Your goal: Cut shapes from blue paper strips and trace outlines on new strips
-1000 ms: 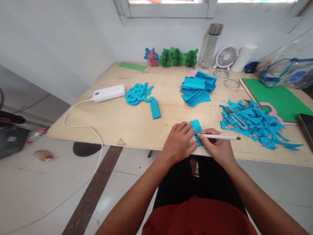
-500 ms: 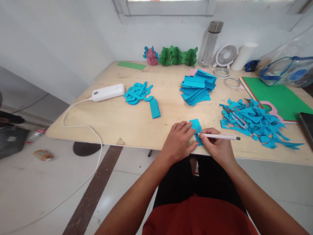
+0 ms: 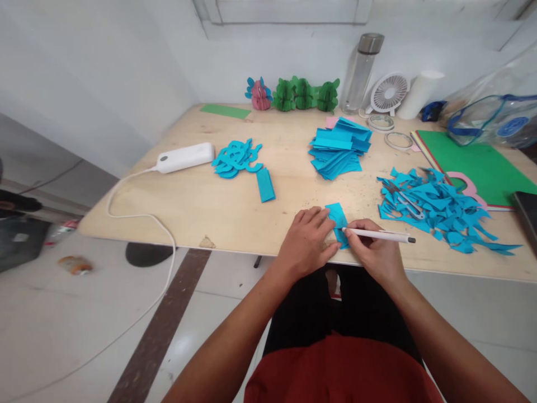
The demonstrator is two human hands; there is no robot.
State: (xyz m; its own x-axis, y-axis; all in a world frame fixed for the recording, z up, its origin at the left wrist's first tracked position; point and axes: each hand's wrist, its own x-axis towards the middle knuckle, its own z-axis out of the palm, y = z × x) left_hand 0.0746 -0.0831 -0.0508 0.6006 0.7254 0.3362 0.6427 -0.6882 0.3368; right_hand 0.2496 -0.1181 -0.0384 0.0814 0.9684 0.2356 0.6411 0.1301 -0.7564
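My right hand [image 3: 375, 249] grips a white pen [image 3: 384, 235], its tip on a small blue paper piece [image 3: 337, 214] at the table's front edge. My left hand [image 3: 309, 240] lies with fingers spread, its fingertips on the left side of that paper. A folded blue strip [image 3: 265, 185] rests farther left, beside a heap of cut blue shapes [image 3: 235, 158]. Behind my hands is a stack of folded blue papers [image 3: 339, 150]. Blue scraps [image 3: 440, 204] are piled at the right, with a small cutter [image 3: 410, 205] on them.
A white power bank [image 3: 185, 158] with a cable lies at the left of the table [image 3: 168, 218]. Along the wall stand paper figures [image 3: 302, 95], a glass bottle [image 3: 361, 73], a small fan [image 3: 389, 94] and a white roll [image 3: 419, 95]. Green sheets [image 3: 482, 162] lie at the right.
The pen in my right hand has shifted very slightly to the right on the blue paper. My left hand has stayed in place.
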